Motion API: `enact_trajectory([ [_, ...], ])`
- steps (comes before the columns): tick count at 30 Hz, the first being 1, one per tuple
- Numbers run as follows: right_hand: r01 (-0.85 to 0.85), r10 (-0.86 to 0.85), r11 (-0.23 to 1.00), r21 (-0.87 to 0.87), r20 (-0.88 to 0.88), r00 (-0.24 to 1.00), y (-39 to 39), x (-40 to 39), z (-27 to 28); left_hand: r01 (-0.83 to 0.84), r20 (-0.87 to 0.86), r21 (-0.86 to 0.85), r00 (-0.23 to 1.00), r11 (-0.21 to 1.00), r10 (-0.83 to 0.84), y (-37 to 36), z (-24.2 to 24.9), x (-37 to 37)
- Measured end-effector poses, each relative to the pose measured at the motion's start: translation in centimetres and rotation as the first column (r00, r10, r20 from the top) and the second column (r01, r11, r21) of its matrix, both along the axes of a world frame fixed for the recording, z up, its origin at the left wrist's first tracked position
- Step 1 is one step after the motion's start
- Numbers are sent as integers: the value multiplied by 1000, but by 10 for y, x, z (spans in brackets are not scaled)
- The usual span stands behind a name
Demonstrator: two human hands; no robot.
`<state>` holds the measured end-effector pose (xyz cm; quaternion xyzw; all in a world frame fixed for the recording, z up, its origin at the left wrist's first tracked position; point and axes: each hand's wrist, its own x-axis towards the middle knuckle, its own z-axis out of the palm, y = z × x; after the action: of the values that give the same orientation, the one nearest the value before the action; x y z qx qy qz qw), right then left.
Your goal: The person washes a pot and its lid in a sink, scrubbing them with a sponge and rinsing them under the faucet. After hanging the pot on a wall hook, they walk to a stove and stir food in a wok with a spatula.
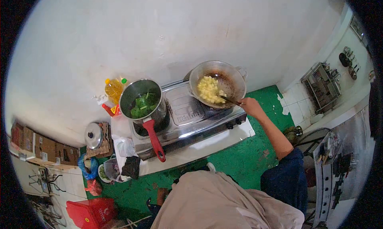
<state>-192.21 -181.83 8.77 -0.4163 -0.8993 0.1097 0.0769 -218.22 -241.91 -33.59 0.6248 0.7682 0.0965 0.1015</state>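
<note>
My right hand (pixel 250 106) is closed around the dark handle of a spatula (pixel 229 100), whose far end reaches into the pale pieces. These are small, yellowish diced pieces (pixel 210 89), heaped on the left side of a wide metal wok (pixel 235 79) with a browned inside. The wok sits on the right burner of a two-burner gas stove (pixel 184 105). On the left burner stands a saucepan (pixel 127 87) with a red handle (pixel 150 135) pointing toward me, holding green leaves (pixel 144 105). My left hand does not show clearly anywhere.
Yellow oil bottles (pixel 114 89) stand behind the saucepan, near the wall. A metal lid (pixel 93 135) lies to the left. A clear plastic bag (pixel 124 146) and a black cloth (pixel 130 167) are at the counter's left end. A red bin (pixel 89 213) is at lower left.
</note>
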Motion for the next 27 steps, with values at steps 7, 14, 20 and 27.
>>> enact_trajectory([
  [7, 223, -297, 849, -478, -83, 951, -9, -1, 33, -2, -44, -57, 999, 998, -1, 1, -2, 1],
  [14, 148, -179, 961, 233, 119, 977, -40, -1, 56, -130, 88, -131, 986, 983, 142, -1, -1, 8],
  [20, 61, -197, 818, 572, 179, 964, -26, 5, 51, -280, 133, 445, 960, 851, 246, 44, -1, 12],
  [27, 39, -235, 838, 544, 296, 926, 2, 4, 49, -243, 109, 310, 969, 919, 220, 29, 8, 7],
])
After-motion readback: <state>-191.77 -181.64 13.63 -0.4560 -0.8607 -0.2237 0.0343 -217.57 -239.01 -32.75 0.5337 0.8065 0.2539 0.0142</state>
